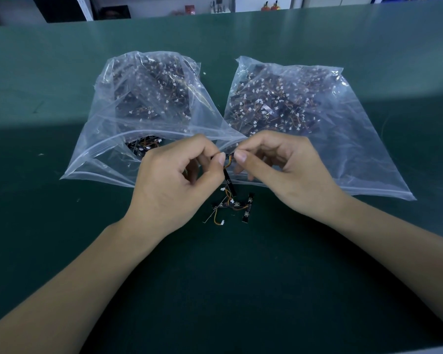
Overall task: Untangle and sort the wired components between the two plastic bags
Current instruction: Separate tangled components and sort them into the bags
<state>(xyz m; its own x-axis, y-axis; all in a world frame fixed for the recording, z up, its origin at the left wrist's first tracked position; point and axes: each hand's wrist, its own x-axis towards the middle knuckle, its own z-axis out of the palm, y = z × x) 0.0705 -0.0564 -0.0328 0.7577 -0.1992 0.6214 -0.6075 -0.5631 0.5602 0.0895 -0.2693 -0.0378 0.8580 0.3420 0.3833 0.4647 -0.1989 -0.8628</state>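
Two clear plastic bags lie side by side on the green table, the left bag (118, 139) and the right bag (343, 139), both packed with small black boards, orange wires and white plugs. Between their mouths my left hand (174, 185) and my right hand (284, 169) pinch the wire of one wired component (228, 178), a thin black strip that dangles from my fingertips. Under it a small tangle of loose components (232, 206) rests on the table.
The green table (62, 226) stretches wide around the bags. Its far edge meets shelving (87, 8) and small items (269, 6) at the back. A pale near edge (420, 350) shows at the bottom right.
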